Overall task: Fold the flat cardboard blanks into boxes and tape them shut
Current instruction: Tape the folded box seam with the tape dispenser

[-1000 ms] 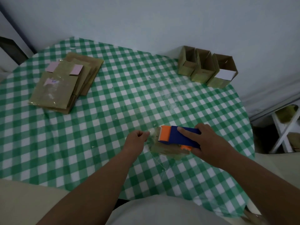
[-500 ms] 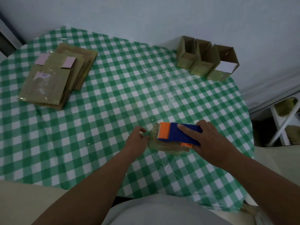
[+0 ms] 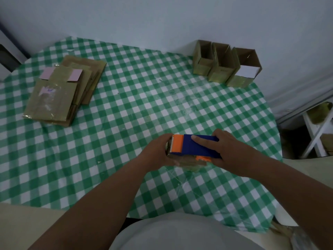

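Observation:
A blue and orange tape dispenser (image 3: 195,146) lies over a small cardboard box (image 3: 187,162) near the table's front edge. My right hand (image 3: 232,150) grips the dispenser's blue body, forefinger stretched along its top. My left hand (image 3: 158,152) holds the box's left end, right at the dispenser's orange toothed nose. Most of the box is hidden beneath the dispenser and both hands. A stack of flat cardboard blanks (image 3: 61,92) lies at the far left. Three folded boxes (image 3: 225,65) stand open-topped at the far right by the wall.
The table wears a green and white checked cloth (image 3: 126,105) under clear plastic. A white wall runs behind it. A white folding frame (image 3: 319,130) stands on the floor to the right, past the table's edge.
My left hand has moved right from pinching the tape end and now holds the box at the dispenser's nose. The right hand keeps its grip. The view has shifted slightly.

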